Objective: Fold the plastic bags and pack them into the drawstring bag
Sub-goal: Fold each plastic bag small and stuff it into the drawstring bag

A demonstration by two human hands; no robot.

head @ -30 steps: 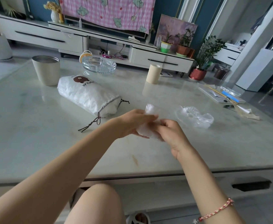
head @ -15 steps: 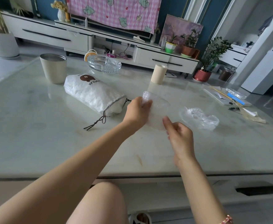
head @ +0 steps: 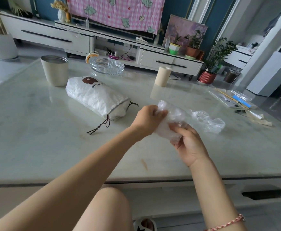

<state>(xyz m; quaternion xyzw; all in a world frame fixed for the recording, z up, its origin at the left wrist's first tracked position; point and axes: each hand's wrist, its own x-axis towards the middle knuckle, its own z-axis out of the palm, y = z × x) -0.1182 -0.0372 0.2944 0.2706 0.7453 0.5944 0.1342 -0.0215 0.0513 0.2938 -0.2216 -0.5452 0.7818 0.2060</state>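
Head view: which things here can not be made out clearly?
- Plastic bag, head view: its fold state; left hand and right hand cover both ends.
- Drawstring bag, head view: its contents; opaque cloth hides them.
- Papers at far right, head view: too small and blurred.
- Shoe, head view: cut off by the bottom edge.

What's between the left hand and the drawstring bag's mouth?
Head view: only bare table separates the left hand, gripping a plastic bag, from the mouth of the drawstring bag; a cord end lies just beyond that line.
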